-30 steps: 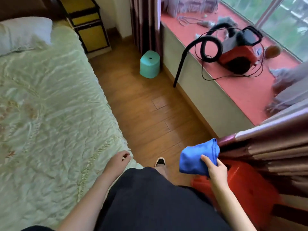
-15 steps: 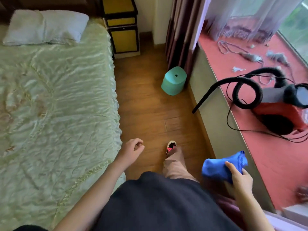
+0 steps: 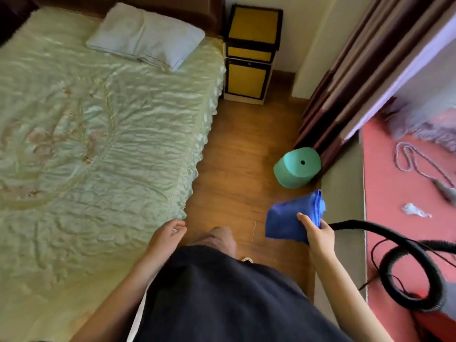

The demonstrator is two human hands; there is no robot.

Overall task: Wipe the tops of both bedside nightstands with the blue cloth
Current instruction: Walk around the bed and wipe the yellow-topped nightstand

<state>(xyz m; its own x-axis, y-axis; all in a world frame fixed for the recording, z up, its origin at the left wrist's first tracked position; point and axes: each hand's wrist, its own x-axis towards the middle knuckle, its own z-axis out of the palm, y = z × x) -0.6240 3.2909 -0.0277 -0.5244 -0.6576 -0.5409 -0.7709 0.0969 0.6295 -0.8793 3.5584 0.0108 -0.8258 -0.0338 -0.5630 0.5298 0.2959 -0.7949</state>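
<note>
Head view, no readable writing anywhere: my left hand [image 3: 167,234] hangs loosely curled and empty beside the bed [image 3: 93,134]; my right hand [image 3: 318,236] grips the folded blue cloth [image 3: 288,218] above the floor, the yellow nightstand [image 3: 251,53] well ahead.

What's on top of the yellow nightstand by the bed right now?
Nothing shows on the yellow nightstand: its top looks bare. The far edge runs out of frame, so that strip is unseen.

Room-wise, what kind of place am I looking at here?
Most likely a home bedroom: a bed with a pillow, a yellow nightstand beside it, and curtains by a window ledge.
</note>
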